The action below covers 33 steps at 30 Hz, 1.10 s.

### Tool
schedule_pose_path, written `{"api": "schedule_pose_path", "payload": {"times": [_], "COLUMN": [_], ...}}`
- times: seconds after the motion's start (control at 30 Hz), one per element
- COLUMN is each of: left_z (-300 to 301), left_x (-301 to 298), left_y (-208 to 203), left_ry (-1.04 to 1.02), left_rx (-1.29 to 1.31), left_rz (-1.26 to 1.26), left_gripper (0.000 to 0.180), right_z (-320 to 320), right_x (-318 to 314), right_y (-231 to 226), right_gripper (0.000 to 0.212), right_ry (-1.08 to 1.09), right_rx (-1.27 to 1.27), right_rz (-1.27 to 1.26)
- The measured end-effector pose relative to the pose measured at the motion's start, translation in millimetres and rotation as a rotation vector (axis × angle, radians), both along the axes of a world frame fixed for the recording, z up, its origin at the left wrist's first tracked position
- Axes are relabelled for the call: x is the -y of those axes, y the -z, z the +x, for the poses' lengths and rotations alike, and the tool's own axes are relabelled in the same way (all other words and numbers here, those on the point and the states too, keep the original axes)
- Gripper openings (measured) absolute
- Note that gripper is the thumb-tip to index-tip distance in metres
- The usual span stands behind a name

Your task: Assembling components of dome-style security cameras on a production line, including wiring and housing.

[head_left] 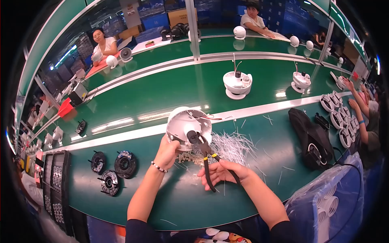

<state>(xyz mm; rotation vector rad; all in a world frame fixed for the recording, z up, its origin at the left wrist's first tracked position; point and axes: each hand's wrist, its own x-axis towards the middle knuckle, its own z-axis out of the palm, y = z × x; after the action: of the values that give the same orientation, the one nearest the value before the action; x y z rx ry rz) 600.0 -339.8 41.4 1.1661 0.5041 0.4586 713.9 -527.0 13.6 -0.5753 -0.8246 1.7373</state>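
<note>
Gripping the rim of a white round plastic housing (176, 123) above the green workbench (194, 206): left hand (166, 151), fingers clasped. Right hand (227, 171) curls loosely around black-handled pliers (206, 151), nose at the housing's black cylindrical part (192, 136). White strips (233, 148) lie alongside. Rear brown carton (177, 17): dark print, too small to read.

L hand (170, 152): fingers mostly hidden behind white round plastic housing (177, 122). Black metal pliers w/ yellow-banded handles (206, 150): tip contact w/ black cylindrical part (191, 135) can't be told. Below grip: beige bits (187, 157), too small to ID. Nearer body: dark printed shirt (221, 236), cut by btm edge. Far R of grip: co-worker (362, 130), partly lost at dark rim.
</note>
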Motion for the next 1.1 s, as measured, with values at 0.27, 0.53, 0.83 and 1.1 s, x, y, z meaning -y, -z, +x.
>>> {"api": "schedule_pose_path", "payload": {"times": [0.27, 0.53, 0.83, 1.1], "left_z": [-1, -5, -8, -9], "left_x": [-4, -12, -4, -4], "left_y": [-5, -7, -22, -22], "left_ry": [-0.003, 0.044, 0.150, 0.235], "left_rx": [0.010, -0.060, -0.156, -0.113], "left_rz": [-0.037, 0.116, 0.211, 0.339], "left_gripper": [0.047, 0.045, 0.056, 0.062], "right_z": [1, 8, 9, 9], "right_x": [4, -2, 0, 4], "right_y": [-4, 0, -2, -3], "right_gripper": [0.063, 0.074, 0.075, 0.057], "right_ry": [-0.062, 0.052, 0.026, 0.083], "right_rx": [-0.008, -0.123, -0.136, -0.164], "right_rz": [0.057, -0.030, -0.074, -0.135]}}
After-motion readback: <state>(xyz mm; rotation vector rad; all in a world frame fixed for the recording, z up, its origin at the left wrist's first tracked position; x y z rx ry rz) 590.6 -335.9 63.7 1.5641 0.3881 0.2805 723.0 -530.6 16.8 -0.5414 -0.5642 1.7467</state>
